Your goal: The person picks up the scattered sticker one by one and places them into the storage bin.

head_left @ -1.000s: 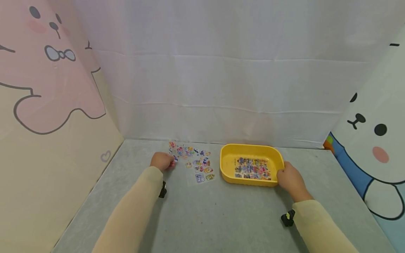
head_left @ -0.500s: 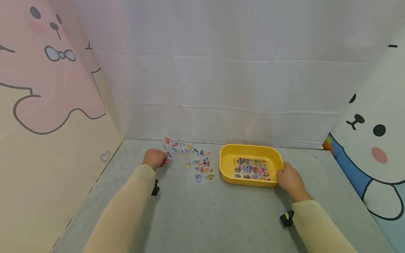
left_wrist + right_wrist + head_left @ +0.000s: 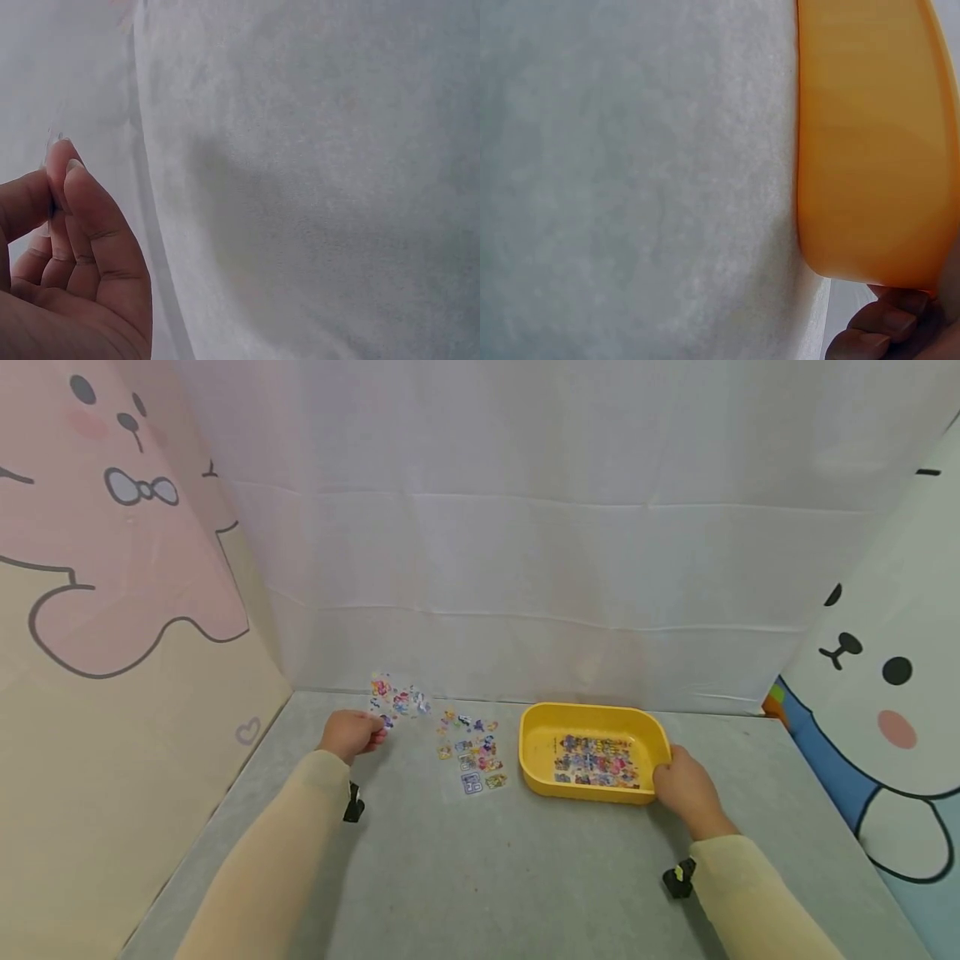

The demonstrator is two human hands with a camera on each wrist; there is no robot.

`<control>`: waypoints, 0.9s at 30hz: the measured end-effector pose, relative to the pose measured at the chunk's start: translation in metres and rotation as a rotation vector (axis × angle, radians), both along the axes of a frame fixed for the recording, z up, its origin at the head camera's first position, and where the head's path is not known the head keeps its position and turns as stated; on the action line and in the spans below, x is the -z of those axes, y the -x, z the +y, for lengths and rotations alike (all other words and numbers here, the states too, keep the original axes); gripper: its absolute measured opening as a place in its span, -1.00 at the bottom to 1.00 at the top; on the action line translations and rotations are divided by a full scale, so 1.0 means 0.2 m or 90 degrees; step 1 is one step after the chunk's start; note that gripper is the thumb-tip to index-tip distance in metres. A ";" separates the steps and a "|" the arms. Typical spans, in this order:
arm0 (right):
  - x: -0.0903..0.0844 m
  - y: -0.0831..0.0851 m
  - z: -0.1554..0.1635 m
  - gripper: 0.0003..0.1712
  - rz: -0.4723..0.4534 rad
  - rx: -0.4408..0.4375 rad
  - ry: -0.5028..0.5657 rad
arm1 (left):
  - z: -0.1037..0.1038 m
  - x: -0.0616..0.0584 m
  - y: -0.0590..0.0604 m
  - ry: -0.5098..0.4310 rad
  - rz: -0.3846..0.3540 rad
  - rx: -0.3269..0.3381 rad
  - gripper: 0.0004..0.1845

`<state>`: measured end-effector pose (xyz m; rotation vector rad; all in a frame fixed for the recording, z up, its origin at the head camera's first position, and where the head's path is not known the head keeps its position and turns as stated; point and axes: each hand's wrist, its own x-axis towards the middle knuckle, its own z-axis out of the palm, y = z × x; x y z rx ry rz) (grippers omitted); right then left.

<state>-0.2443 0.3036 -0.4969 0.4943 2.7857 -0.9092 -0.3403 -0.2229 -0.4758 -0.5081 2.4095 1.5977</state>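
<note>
My left hand (image 3: 351,732) pinches the near edge of a clear sticker sheet (image 3: 396,697) and holds it lifted above the grey table, left of centre. In the left wrist view the fingers (image 3: 75,225) press together on the thin clear edge. A second sticker sheet (image 3: 472,753) lies flat on the table beside the yellow tray (image 3: 534,752). Inside that tray lies another sticker sheet (image 3: 597,759). My right hand (image 3: 682,787) grips the tray's near right corner; the right wrist view shows the tray wall (image 3: 870,150) with fingertips (image 3: 889,319) curled under it.
The grey table (image 3: 487,877) is walled in by a white cloth at the back and cartoon panels on the left (image 3: 112,610) and right (image 3: 885,710). Black wrist camera clips (image 3: 352,806) hang from both sleeves.
My left hand has pulled one sticker sheet up and to the left, off the table and away from the sheet that stays lying there. The right hand and tray have barely moved.
</note>
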 end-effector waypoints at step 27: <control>-0.02 -0.01 -0.01 -0.35 -0.011 0.003 0.008 | 0.43 -0.04 -0.09 -0.138 0.001 0.115 -0.74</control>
